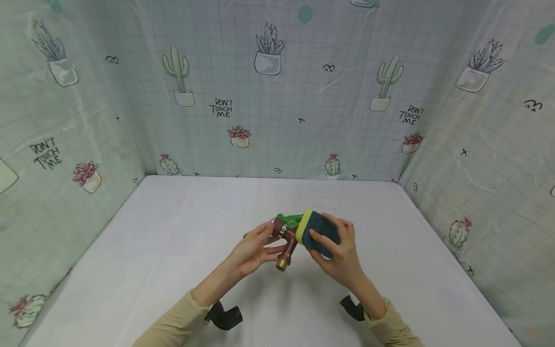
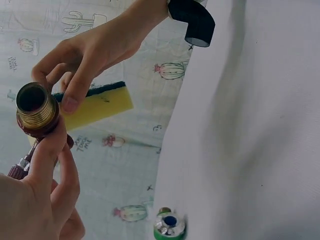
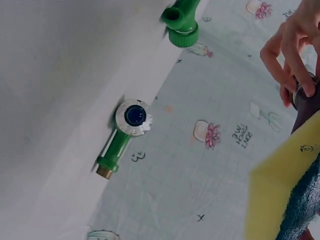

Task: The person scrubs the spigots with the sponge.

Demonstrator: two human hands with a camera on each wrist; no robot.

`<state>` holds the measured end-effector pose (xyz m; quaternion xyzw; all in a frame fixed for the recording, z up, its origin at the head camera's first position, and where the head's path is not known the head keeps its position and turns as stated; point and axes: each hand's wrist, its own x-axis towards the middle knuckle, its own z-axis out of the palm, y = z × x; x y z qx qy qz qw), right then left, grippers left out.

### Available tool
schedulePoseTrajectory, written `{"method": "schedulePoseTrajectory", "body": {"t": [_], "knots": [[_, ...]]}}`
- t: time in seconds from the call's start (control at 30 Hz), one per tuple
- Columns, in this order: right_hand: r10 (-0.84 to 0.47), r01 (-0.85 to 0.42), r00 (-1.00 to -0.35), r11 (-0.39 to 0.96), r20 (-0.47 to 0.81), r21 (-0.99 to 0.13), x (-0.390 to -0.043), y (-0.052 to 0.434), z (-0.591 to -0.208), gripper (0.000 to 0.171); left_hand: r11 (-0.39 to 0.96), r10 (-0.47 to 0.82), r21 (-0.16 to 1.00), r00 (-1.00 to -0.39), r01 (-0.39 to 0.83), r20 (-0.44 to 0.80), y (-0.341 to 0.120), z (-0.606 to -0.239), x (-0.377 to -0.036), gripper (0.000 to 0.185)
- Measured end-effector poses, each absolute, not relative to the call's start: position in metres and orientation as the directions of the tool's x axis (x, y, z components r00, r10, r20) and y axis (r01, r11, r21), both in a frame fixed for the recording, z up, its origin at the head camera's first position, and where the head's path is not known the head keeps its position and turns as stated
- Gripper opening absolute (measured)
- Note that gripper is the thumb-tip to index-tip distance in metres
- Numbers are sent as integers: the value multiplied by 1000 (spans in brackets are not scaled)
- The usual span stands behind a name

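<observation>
Centre of the head view: your left hand [image 1: 253, 251] holds a brown hose nozzle [image 1: 288, 243] above the white worktop [image 1: 173, 231], its fingers [image 2: 47, 155] curled round the body so that the threaded brass end [image 2: 35, 107] points down toward you. In the left wrist view that brass end sits in the upper left of the frame, open and hollow, with a thumb laid against its side.

Just right of centre, your right hand [image 1: 336, 250] grips a sponge [image 1: 318, 232], yellow on one face and dark blue-green on the other, its fingers wrapped over the dark face and its yellow side pressed against the nozzle's upper part. A green lever [image 1: 289, 219] shows above the nozzle, between the two hands.

In the right wrist view, a second green nozzle [image 3: 122, 135] with a round silver head lies on the worktop at centre left of the frame, and a green fitting [image 3: 181, 20] lies at the upper middle, apart from it. Cactus-printed cloth walls [image 1: 303, 96] close the worktop on three sides. A dark strap [image 1: 223, 315] sits at each wrist.
</observation>
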<state>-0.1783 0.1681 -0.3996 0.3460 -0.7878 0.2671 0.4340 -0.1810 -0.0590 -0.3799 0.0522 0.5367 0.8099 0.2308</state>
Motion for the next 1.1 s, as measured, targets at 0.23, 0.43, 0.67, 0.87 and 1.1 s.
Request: {"method": "schedulePoseTrajectory", "body": {"t": [0.23, 0.43, 0.67, 0.87, 1.1], "knots": [[-248, -759, -411, 626, 878, -179, -171, 160, -396, 34, -376, 418, 872, -897, -314, -142, -55, -376, -180, 50], [-285, -792, -458, 560, 842, -242, -161, 152, -398, 35, -429, 390, 848, -911, -311, -136, -51, -378, -183, 48], [-326, -827, -363, 545, 873, -140, -160, 152, -401, 31, -413, 404, 849, -902, -329, -153, -50, -379, -186, 51], [-312, -784, -219, 621, 924, 24, -168, 155, -399, 24, -412, 424, 838, -889, -358, -172, -52, -377, -181, 53], [-269, -697, -91, 705, 959, 132, -181, 156, -397, 18, -466, 440, 796, -881, -387, -171, -50, -375, -173, 50]]}}
